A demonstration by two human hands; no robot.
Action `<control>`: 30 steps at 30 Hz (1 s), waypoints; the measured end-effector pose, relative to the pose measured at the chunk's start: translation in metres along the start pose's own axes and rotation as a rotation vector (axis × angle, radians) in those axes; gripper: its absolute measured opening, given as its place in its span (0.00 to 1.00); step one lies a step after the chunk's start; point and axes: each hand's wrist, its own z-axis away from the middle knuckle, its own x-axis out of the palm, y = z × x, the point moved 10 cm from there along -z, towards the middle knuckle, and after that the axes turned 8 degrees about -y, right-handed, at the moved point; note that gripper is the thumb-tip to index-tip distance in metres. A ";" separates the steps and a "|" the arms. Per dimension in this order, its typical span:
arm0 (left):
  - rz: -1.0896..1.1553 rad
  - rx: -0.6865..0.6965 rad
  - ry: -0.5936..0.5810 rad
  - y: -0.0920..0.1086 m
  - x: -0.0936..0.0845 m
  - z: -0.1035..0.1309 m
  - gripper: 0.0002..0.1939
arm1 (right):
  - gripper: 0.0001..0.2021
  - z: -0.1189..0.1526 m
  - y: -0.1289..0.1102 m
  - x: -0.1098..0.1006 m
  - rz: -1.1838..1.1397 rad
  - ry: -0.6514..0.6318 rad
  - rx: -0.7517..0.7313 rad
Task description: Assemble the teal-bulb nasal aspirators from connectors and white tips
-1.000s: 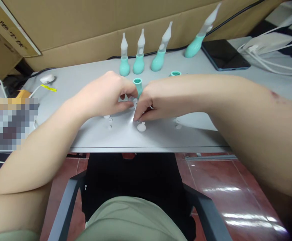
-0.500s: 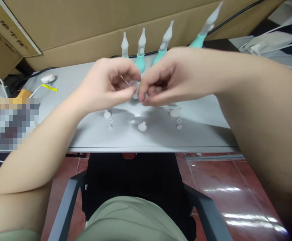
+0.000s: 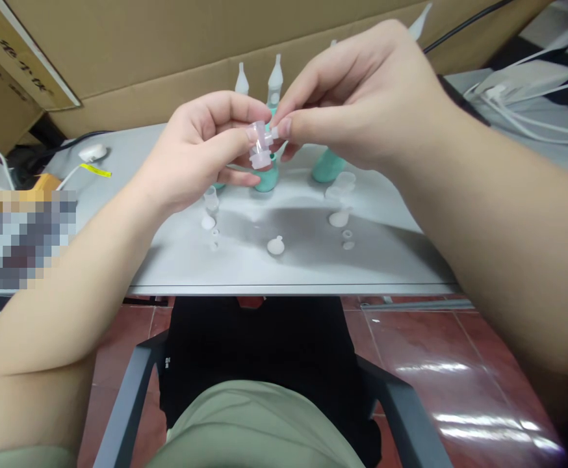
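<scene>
My left hand (image 3: 206,146) is closed on a clear plastic nasal aspirator chamber (image 3: 260,155), held between thumb and fingers above the table. With thumb and forefinger, my right hand (image 3: 357,97) pinches a small clear piece (image 3: 273,134) against the chamber's side. Whether that piece is joined to the chamber or separate, I cannot tell. Behind my hands stand several nasal aspirators, among them one with a white nozzle (image 3: 275,71); my hands partly cover them. Teal bulbs (image 3: 327,166) show below and between my hands.
Small loose parts lie on the grey table (image 3: 191,270): a white nozzle (image 3: 339,219), another white piece (image 3: 275,246), a clear cup (image 3: 210,197), clear parts (image 3: 345,182) and a ring (image 3: 347,234). Cardboard (image 3: 167,45) rises behind. Cables (image 3: 532,117) run at the right.
My right hand has lifted and turned, its thumb and forefinger now at the chamber's side. The chamber in my left hand has come into clearer view and sits slightly higher.
</scene>
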 end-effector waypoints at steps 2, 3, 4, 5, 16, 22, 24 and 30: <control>-0.026 -0.021 0.023 -0.002 -0.003 0.001 0.04 | 0.16 0.000 -0.001 -0.001 0.021 0.005 0.006; -0.052 -0.035 0.022 -0.003 -0.004 0.001 0.04 | 0.15 0.000 -0.002 -0.002 0.023 0.017 0.003; -0.079 -0.039 0.019 -0.003 -0.005 0.001 0.04 | 0.15 0.000 -0.002 -0.002 0.021 0.024 0.006; -0.105 -0.037 0.006 -0.003 -0.006 0.000 0.05 | 0.14 0.000 -0.001 -0.001 0.016 0.030 0.013; -0.136 -0.019 -0.011 -0.004 -0.012 -0.003 0.12 | 0.18 0.001 -0.009 -0.002 0.012 0.117 -0.012; -0.105 -0.008 -0.023 -0.006 -0.013 -0.001 0.10 | 0.20 0.000 -0.012 0.000 0.020 0.113 -0.002; -0.101 0.000 -0.012 -0.008 -0.014 -0.001 0.10 | 0.21 0.000 -0.012 0.001 0.016 0.117 0.002; -0.136 0.005 -0.005 -0.006 -0.017 -0.002 0.11 | 0.19 0.000 -0.006 0.000 -0.002 0.122 0.002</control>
